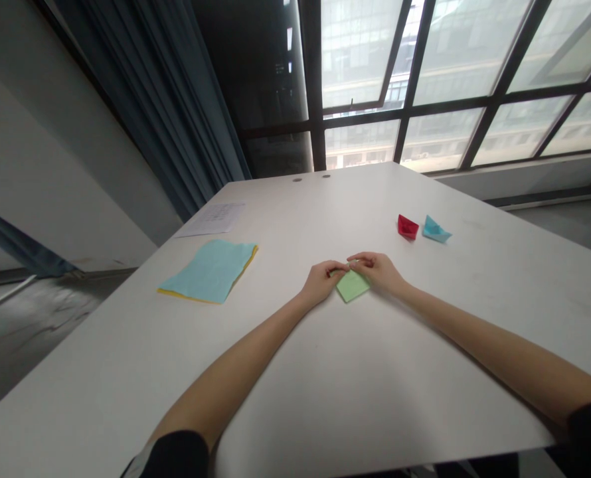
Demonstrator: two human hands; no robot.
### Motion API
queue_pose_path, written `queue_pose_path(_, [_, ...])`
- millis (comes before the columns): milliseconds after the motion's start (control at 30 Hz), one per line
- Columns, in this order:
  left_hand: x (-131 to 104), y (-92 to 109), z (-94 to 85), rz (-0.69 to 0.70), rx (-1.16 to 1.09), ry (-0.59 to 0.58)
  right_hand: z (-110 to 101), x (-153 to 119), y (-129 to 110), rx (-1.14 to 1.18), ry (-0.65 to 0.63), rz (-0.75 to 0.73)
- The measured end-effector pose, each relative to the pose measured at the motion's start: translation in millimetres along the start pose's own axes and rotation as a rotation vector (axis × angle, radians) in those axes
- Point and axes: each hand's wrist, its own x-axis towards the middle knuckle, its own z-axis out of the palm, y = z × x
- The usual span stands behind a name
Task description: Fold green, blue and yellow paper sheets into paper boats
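Observation:
A small folded piece of light green paper (352, 285) lies on the white table, one corner pointing towards me. My left hand (321, 280) is closed at its upper left edge, fingertips pinching the paper. From the right, my right hand (376, 269) holds the paper's top corner between thumb and fingers. The two hands' fingertips nearly meet there and hide the far corner of the paper.
Light blue sheets (210, 269) over yellow ones lie at the left, with a printed white page (216, 219) behind them. A red paper boat (408, 227) and a blue paper boat (435, 230) stand at the right. The white table (295, 398) reaches towards the windows.

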Motion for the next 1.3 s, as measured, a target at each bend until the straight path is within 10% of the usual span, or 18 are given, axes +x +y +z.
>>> queue_pose_path(167, [1, -6, -1.5, -0.067, 0.157, 0.091, -5, 0, 1, -0.254, 0.118, -0.154])
queue_pose_path(467, [-3, -5, -4.1, 0.156, 0.626, 0.004, -12, -2, 7, -0.543, -0.214, -0.500])
queue_pose_path(733, [-2, -5, -25.8, 0.383, 0.592, -0.281, -16, -3, 10, -0.650, -0.250, -0.540])
queue_pose_path(1300, [-4, 0, -21.2, 0.478, 0.777, -0.255, -18, -6, 15, -0.589, -0.219, -0.496])
